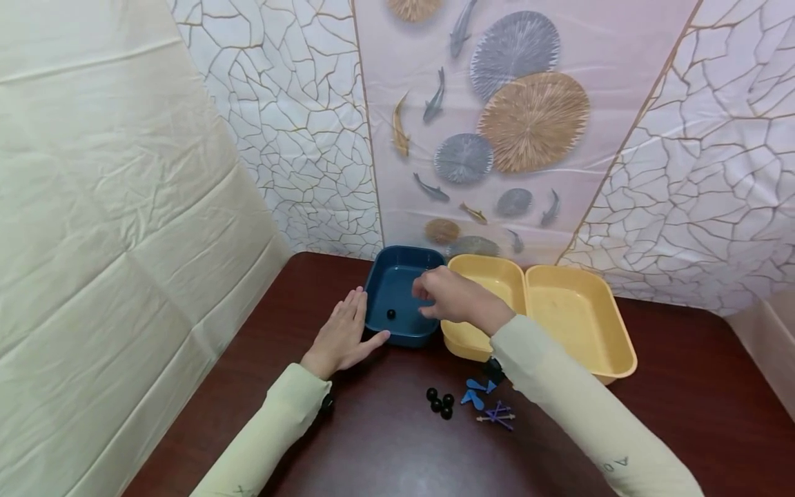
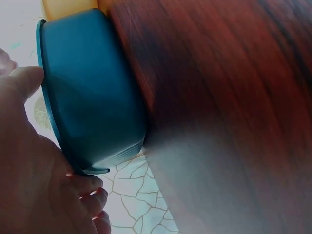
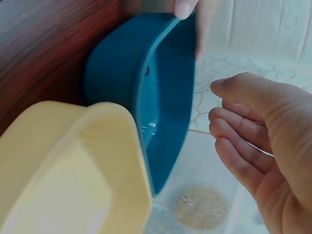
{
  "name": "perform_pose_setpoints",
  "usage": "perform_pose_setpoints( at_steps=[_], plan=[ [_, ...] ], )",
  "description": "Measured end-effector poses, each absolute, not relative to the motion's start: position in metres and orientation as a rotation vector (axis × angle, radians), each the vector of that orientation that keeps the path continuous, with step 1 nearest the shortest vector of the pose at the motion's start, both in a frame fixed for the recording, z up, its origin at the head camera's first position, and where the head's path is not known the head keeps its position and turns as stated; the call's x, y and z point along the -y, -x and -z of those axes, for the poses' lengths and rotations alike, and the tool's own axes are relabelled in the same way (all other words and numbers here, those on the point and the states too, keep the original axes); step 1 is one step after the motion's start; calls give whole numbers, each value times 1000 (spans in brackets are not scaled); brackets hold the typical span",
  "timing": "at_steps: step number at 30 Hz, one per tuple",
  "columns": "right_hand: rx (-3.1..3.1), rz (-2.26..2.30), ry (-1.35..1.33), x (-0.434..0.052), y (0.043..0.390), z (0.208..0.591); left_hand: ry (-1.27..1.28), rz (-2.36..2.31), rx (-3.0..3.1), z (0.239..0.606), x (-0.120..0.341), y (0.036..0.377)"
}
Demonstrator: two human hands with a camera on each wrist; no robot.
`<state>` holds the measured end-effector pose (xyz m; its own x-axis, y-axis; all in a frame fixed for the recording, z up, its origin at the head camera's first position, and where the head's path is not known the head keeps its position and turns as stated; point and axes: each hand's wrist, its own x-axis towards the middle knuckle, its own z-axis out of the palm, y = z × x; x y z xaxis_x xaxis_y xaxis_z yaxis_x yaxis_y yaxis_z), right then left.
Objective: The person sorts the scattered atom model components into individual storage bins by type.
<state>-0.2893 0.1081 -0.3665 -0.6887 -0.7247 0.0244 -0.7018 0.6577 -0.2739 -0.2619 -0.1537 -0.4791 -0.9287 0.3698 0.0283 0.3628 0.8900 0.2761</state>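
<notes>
On the left we find the left hand (image 1: pixel 342 336) laid flat on the dark wooden table (image 1: pixel 683 386), fingers straight and together, their outer edge pressed against the left wall of the blue tray (image 1: pixel 379 276), the thumb reaching along its near corner; it grips nothing, and we judge it is steadying the tray. One black ball (image 1: pixel 391 314) lies inside that tray, on the floor near its front wall. Above the right part of the tray the right hand (image 1: pixel 456 300) hovers with fingers loosely curled and apart; the right wrist view shows the palm bare, so it holds nothing. We judge the step in hand to be the sorting of small pieces into trays, with one ball just placed and most pieces not yet sorted. The next move, in our judgement, calls for the right hand to draw back toward the near pile and pinch another ball. Right of the blue tray stand two yellow trays (image 1: pixel 584 310) side by side, touching, the nearer-left one partly covered by the right forearm. Near the middle of the table lie three more black balls (image 1: pixel 439 402), then blue cone-shaped pieces (image 1: pixel 475 393) and a small bundle of thin sticks (image 1: pixel 497 414). The clustered balls touch one another, so picking one may set the others rolling.
</notes>
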Motion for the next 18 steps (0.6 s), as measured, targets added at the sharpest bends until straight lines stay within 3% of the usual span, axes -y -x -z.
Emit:
perform_pose_setpoints(
  at_steps=[9, 18],
  plan=[
    [-2777, 339, 1275, -126, 253, 348, -594, -439, -3026, 479, 155, 261],
    [-2701, 402, 1389, -145, 223, 365, -602, -448, -3022, 474, 153, 258]
  ],
)
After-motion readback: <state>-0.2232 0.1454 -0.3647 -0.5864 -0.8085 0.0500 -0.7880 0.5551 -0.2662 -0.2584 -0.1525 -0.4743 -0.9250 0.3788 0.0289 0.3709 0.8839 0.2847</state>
